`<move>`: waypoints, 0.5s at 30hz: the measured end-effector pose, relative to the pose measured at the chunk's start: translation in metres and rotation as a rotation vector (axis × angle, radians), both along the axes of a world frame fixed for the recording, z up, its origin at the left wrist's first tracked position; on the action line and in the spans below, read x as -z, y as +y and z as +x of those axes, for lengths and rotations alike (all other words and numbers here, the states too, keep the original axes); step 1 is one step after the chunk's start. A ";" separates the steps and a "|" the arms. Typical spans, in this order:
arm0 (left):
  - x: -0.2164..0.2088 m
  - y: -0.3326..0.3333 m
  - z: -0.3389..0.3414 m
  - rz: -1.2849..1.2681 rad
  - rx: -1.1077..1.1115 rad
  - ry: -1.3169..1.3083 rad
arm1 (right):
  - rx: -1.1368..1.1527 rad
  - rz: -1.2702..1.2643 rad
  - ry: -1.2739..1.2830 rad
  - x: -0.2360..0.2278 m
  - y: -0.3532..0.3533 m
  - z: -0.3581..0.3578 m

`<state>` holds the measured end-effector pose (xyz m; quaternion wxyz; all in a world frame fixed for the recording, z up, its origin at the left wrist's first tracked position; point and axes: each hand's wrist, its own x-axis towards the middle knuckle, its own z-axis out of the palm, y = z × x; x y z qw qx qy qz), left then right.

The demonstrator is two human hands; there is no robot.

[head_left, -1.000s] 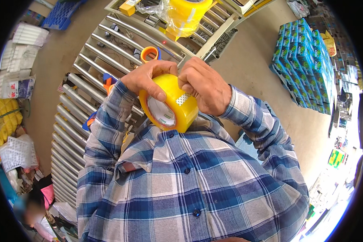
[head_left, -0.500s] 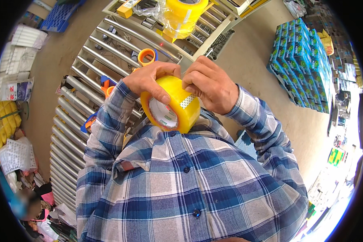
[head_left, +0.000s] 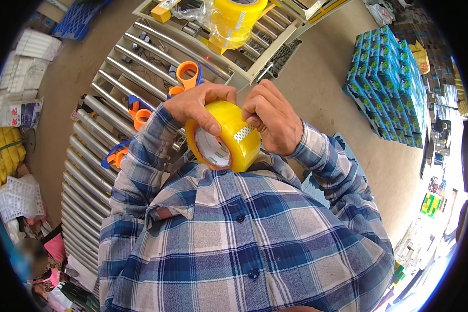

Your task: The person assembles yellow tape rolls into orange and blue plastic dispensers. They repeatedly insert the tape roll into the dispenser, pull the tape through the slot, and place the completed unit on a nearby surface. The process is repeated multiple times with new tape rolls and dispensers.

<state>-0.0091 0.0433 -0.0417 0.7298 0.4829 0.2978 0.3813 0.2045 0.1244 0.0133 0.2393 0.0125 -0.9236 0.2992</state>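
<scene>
A large yellow roll of packing tape (head_left: 228,132) is held up close to my chest, its white cardboard core facing left. My left hand (head_left: 198,106) grips it, thumb over the near rim and fingers behind the far side. Beside the black-and-white checked strip on the roll, my right hand (head_left: 275,117) is closed in a pinch against the tape surface. Whatever its fingertips grip is hidden behind the knuckles. Past my left hand, an orange and blue tape dispenser (head_left: 189,73) rests on the roller conveyor.
The roller conveyor (head_left: 86,171) runs along my left, with more orange dispensers (head_left: 140,115) on it. Plastic-wrapped tape rolls (head_left: 236,23) stand ahead. Stacked blue boxes (head_left: 385,83) are at the right. Another person (head_left: 31,260) is at lower left, beyond the conveyor.
The tape roll has shifted slightly right. My right hand has moved a little down and stays closed at the roll. More of the dispenser beyond my left hand now shows.
</scene>
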 end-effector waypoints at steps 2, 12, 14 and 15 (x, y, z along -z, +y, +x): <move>0.000 0.001 0.002 0.017 0.012 0.015 | 0.002 -0.019 0.011 0.000 -0.002 0.004; 0.002 -0.007 0.008 -0.015 -0.018 0.008 | 0.023 -0.205 -0.010 -0.002 -0.002 0.013; -0.001 -0.009 0.007 -0.011 -0.032 0.028 | 0.007 -0.306 -0.037 0.000 0.004 0.012; -0.002 -0.011 0.007 -0.009 -0.040 0.035 | -0.011 -0.375 -0.055 0.001 0.009 0.012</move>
